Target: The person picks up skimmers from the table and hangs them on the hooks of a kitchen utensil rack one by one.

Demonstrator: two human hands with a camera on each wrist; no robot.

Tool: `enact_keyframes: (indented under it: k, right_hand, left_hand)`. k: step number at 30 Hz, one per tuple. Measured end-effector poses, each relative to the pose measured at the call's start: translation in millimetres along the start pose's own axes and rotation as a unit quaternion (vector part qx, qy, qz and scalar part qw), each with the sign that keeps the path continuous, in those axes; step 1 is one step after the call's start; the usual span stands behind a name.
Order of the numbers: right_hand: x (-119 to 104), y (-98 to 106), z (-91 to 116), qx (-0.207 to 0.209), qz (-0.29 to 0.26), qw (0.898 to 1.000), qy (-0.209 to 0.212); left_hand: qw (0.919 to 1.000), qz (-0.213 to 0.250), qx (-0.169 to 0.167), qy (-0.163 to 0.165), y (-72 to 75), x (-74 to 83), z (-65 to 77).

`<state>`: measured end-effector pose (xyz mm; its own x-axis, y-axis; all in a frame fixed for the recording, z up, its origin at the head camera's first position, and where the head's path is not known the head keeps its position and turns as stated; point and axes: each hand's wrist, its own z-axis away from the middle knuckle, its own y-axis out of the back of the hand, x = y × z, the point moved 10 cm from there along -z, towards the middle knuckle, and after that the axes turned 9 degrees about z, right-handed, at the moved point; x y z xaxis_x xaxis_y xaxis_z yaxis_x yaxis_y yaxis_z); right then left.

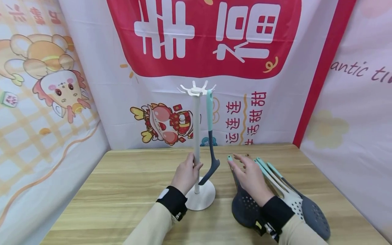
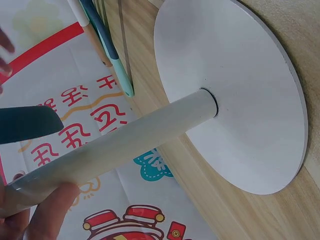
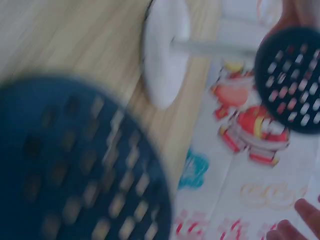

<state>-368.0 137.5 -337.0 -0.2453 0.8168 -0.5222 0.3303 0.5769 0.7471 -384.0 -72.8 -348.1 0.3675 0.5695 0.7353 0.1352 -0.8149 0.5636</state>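
Right hand hovered relaxed over stiff, light utensils, best gripped by handles; left hand clasped the stand pole

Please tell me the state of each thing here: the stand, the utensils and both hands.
Stand: upright on the table, pole gripped by the left hand.
Dark spatula: hanging from a top hook.
Other utensils: lying flat on the table.
Right hand: fingers spread, hovering over the lying utensils; any contact unclear.
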Motion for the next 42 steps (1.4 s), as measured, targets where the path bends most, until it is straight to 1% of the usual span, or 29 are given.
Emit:
enact_keyframes:
  k: [3, 6, 8, 11, 13, 17, 21, 29, 34, 42]
  right_hand:
    - [21.9, -2.1, -6.2, -0.028, 0.06, 0.997, -0.026]
    - [41.9, -6.1, -7.4, -0.056, 0.097, 0.993, -0.044]
    - [52.0, -11.9, -5.3, -0.081, 0.104, 0.99, -0.055]
    - [60.4, -23.0, -0.8, -0.112, 0.099, 0.987, -0.067]
    - [62.6, -29.9, 1.9, -0.125, 0.1, 0.984, -0.073]
    - [63.9, -40.6, 5.9, -0.142, 0.119, 0.979, -0.081]
    - [64.3, -49.4, 9.9, -0.158, 0.142, 0.974, -0.079]
    - [69.8, -65.7, 18.8, -0.19, 0.137, 0.966, -0.105]
    - [73.4, -72.0, 22.4, -0.192, 0.144, 0.964, -0.116]
    - [77.3, -75.6, 25.6, -0.176, 0.124, 0.968, -0.128]
  left_hand:
    - [1.0, 0.004, 0.001, 0.005, 2.8, -0.7, -0.9]
    - [1.0, 0.006, 0.0, 0.006, 4.4, -0.7, -1.4]
    - [1.0, 0.004, 0.0, 0.004, 5.4, -0.2, -1.2]
    - [1.0, 0.0, 0.001, 0.0, 6.9, 0.5, -1.1]
    - [1.0, -0.001, 0.002, -0.002, 7.6, 0.8, -1.2]
    - [1.0, 0.0, 0.004, -0.005, 8.1, 1.7, -2.0]
    - [1.0, 0.005, 0.002, -0.004, 8.0, 2.9, -2.4]
    - [0.9999, 0.01, 0.002, 0.005, 6.6, -1.3, -2.3]
    - [0.9999, 0.008, -0.001, 0.014, 5.1, -4.0, -1.9]
    - [0.9999, 0.007, -0.007, 0.011, 2.5, -3.2, -1.4]
